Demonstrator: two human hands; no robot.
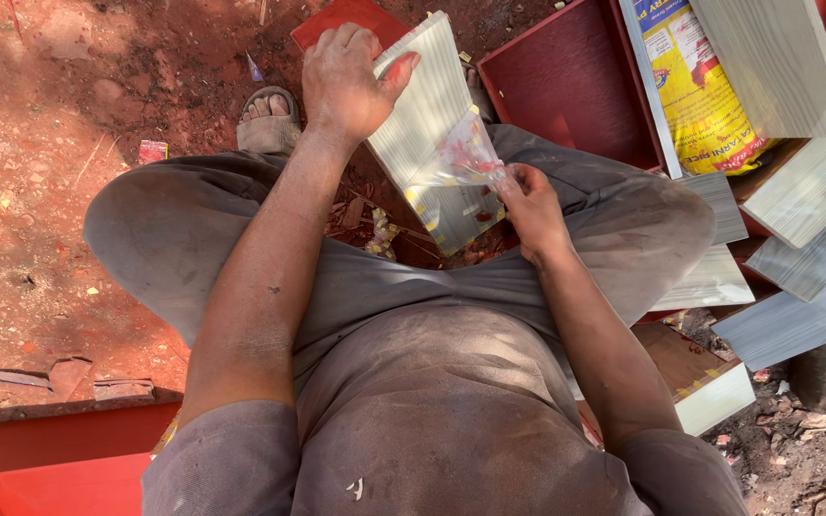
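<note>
Seated person, knees apart, over red earth floor point(40, 115). Item in work: grey wood-grain laminated panel point(427, 105), propped on edge between the knees, its lower part covered by a clear protective film point(456, 162) with printed marks. Left hand point(346, 81) closed over the panel's top end, thumb on the face, forearm stretched forward to steady it. Right hand point(528, 205) pinches the film's loose edge, wrist bent inward. Step judged: peeling film off the panel, partly lifted. Next move calls for a steady pull along the face while the panel is braced. Nearby: red tray point(576, 86), yellow sack point(705, 91), stacked grey panels point(805, 220).
</note>
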